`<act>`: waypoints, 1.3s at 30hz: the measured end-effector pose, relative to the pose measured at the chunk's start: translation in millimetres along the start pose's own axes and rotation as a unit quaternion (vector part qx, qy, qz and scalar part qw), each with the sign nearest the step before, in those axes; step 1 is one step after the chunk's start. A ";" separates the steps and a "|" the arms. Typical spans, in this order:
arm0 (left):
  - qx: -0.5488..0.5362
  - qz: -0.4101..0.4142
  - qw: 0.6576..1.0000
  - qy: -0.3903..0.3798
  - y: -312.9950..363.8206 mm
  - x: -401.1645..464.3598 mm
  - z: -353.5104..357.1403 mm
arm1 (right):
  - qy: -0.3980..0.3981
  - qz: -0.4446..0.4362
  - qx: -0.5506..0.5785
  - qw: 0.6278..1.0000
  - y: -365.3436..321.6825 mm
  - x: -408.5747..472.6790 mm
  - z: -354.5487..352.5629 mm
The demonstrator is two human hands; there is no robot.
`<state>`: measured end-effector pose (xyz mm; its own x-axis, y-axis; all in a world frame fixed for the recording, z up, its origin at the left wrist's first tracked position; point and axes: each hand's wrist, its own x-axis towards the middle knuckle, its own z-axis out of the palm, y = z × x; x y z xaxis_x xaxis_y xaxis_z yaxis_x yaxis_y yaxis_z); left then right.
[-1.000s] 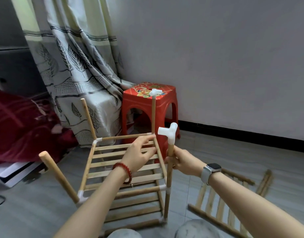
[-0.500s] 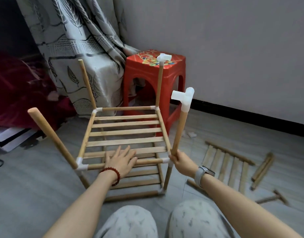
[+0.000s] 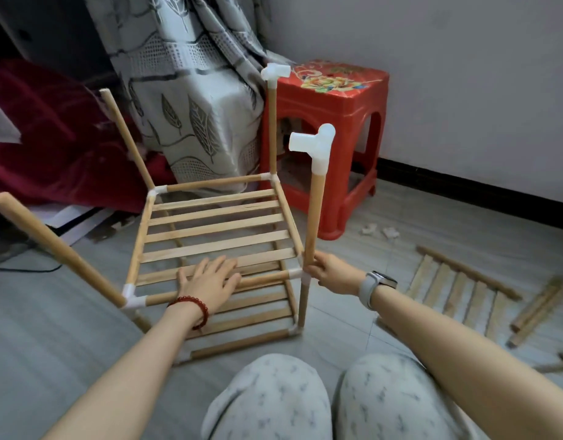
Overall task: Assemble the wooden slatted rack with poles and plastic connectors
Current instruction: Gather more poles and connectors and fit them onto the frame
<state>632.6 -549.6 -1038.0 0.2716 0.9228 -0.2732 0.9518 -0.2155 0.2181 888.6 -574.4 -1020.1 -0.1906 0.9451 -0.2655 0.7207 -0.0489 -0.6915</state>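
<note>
A two-tier wooden slatted rack (image 3: 216, 230) stands on the floor before my knees, its poles joined by white plastic connectors. My left hand (image 3: 210, 279) lies flat with spread fingers on the front edge of the upper slatted shelf. My right hand (image 3: 329, 273) grips the base of the front right pole (image 3: 315, 214), which carries a white three-way connector (image 3: 315, 146) on top. The rear right pole (image 3: 271, 122) also has a white connector (image 3: 274, 73). Two bare poles, one at the rear left (image 3: 127, 138) and one at the front left (image 3: 58, 246), lean outward.
A red plastic stool (image 3: 334, 128) stands right behind the rack against the wall. A patterned curtain (image 3: 191, 90) hangs at the back left. A loose slatted panel (image 3: 458, 287) and loose poles (image 3: 537, 312) lie on the grey floor to the right.
My left hand came down from the rear of the upper shelf to its front edge and flattened. My right hand slid down to the pole's base. The camera tilted lower.
</note>
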 end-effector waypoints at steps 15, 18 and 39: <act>-0.057 0.239 0.959 -0.145 191.2 28.6 -11.6 | 0.026 0.152 0.025 0.988 93.4 -36.2 -80.8; -0.045 0.251 0.957 -0.142 238.8 67.5 25.9 | 0.074 0.189 0.043 0.978 148.6 -34.3 -86.7; 0.053 0.012 0.976 -0.211 235.4 310.7 260.6 | 0.206 0.249 -0.122 0.938 395.2 226.5 -104.8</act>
<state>978.2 -396.8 -1315.7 0.3077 0.7079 -0.6357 0.9475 -0.2890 0.1368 1200.1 -345.8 -1283.0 0.4488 0.8716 -0.1973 0.7926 -0.4902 -0.3627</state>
